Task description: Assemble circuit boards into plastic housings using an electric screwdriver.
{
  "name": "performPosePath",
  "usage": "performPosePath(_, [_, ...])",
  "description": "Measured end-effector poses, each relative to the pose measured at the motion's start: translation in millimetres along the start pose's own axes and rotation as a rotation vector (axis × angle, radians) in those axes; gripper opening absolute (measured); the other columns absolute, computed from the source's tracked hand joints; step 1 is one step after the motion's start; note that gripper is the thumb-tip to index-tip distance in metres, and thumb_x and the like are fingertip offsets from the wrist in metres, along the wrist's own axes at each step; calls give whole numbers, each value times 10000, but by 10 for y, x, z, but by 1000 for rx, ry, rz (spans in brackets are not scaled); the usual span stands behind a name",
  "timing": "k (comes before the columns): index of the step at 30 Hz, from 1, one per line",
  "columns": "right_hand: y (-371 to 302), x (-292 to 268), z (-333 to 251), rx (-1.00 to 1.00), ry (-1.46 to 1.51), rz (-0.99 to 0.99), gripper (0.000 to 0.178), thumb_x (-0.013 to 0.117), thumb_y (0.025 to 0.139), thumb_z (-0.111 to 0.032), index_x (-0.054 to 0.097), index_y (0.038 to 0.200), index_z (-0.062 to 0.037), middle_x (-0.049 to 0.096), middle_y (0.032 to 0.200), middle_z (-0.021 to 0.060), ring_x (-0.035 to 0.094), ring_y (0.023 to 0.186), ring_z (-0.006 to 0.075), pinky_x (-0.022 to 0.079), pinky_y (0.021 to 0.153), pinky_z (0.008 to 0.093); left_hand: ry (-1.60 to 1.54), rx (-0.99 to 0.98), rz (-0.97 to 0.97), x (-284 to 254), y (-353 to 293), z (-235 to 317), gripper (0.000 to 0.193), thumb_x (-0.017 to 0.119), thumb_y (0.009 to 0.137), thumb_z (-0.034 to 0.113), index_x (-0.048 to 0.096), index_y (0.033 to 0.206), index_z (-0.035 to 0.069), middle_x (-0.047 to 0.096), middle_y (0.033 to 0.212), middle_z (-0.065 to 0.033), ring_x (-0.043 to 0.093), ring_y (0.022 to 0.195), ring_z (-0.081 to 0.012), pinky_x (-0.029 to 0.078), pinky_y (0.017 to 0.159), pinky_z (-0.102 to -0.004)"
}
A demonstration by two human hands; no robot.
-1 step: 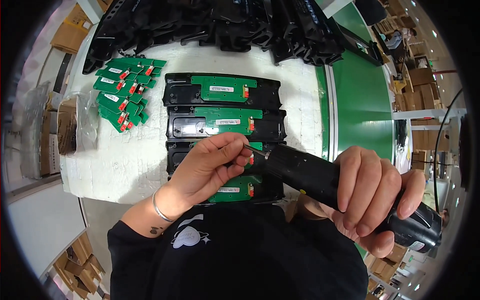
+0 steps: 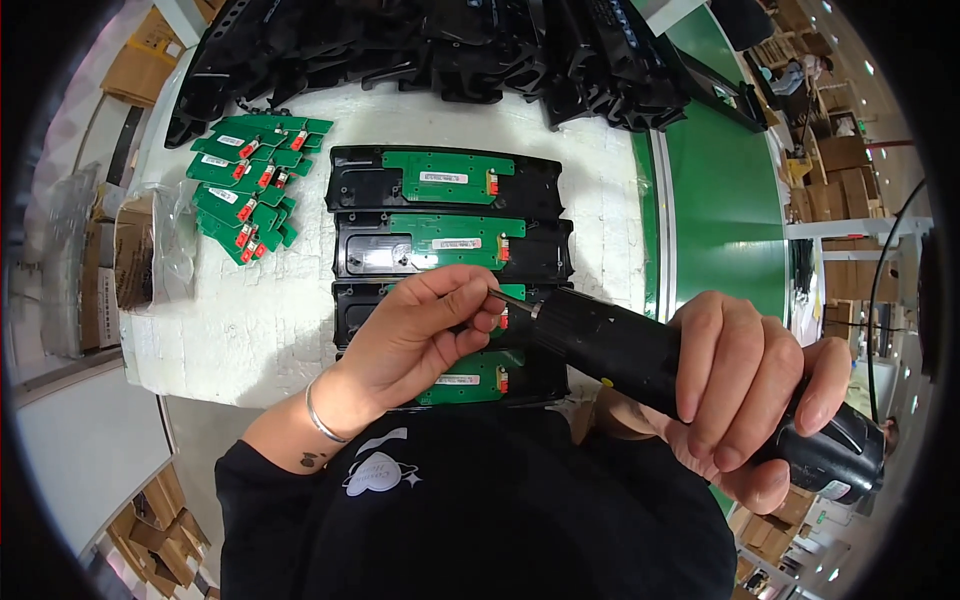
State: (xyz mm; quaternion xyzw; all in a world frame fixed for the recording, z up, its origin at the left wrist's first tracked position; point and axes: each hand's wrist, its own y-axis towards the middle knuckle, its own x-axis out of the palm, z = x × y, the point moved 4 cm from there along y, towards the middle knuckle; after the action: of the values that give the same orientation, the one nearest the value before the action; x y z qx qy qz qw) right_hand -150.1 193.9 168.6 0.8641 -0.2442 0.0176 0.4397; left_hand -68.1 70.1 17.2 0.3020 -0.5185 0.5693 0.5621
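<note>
My right hand (image 2: 745, 385) is wrapped round a black electric screwdriver (image 2: 615, 345), held tilted with its nose toward the left. A thin metal bit (image 2: 514, 300) sticks out of the nose. At the bit's end, the thumb and fingers of my left hand (image 2: 425, 325) are pinched together; whatever sits between them is too small to make out. Both hands are above a column of several black plastic panels (image 2: 375, 190), each carrying a green circuit board (image 2: 405, 163) with a white label and a red connector. My left hand partly hides the nearer panels.
Loose green circuit boards (image 2: 225, 165) lie in a pile at the left on the white padded table (image 2: 260, 340). Beside them stands a box in clear plastic (image 2: 150, 255). Black plastic parts (image 2: 430, 60) are heaped along the back. A green surface (image 2: 735, 260) runs along the right.
</note>
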Motion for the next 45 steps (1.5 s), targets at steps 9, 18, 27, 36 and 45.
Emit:
performPosePath(9, [99,-42,168,109,-28,113,249,613,730,-128,423,888,-93,502,563,-57,460,449,38,378,510,174,-21,-14,-104,-16,109,35,214,494,895,184,556,1020,22,587,908,-40,566,789,-102,474,750,-212])
performPosePath(18, [235,-480,1366,276,-117,306,166,539,724,28,463,870,14,463,581,36,456,438,125,397,437,253,22,-77,39,-78,221,130,359,367,937,173,392,1217,-50,516,1135,-191,507,1081,-242,435,917,-307])
performPosePath(27, [211,-483,1497,348,-143,319,145,530,697,57,480,827,18,481,577,40,472,445,127,401,435,255,225,-49,26,-160,212,255,159,451,913,150,523,929,9,579,919,-123,585,840,-180,482,768,-257])
performPosePath(36, [250,-416,1579,440,-248,191,112,561,653,53,503,729,-6,493,588,27,469,453,86,384,428,214,148,20,97,-275,226,302,185,537,861,90,569,1027,15,600,925,-64,580,817,-109,482,716,-208])
performPosePath(45, [357,-236,1314,266,-188,167,193,505,710,-83,460,887,-21,436,553,24,397,446,102,344,461,252,39,113,132,-390,197,374,199,555,851,93,543,1034,14,595,930,-57,572,837,-115,475,765,-217])
